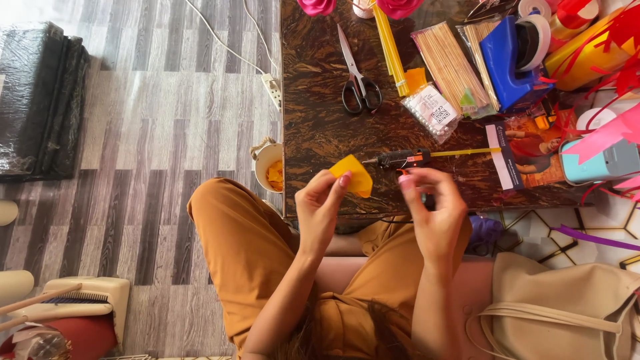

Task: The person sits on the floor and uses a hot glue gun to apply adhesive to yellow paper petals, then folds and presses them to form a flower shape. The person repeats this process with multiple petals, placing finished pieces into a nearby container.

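Observation:
My left hand (pixel 320 203) pinches a small piece of yellow-orange paper (pixel 353 175) by its lower edge, just over the near edge of the dark marbled table (pixel 313 127). My right hand (pixel 433 207) hovers to the right of the paper with its fingers curled and blurred; whether anything is between them I cannot tell. A black glue gun (pixel 400 159) with a yellow glue stick in its back lies on the table just beyond both hands.
On the table lie black-handled scissors (pixel 357 73), a yellow stick bundle (pixel 392 47), bags of wooden skewers (pixel 450 63), a blue tape dispenser (pixel 510 60), pink paper flowers and ribbons. A cup of yellow scraps (pixel 270 167) stands left of the table; a beige bag (pixel 567 300) sits by my right.

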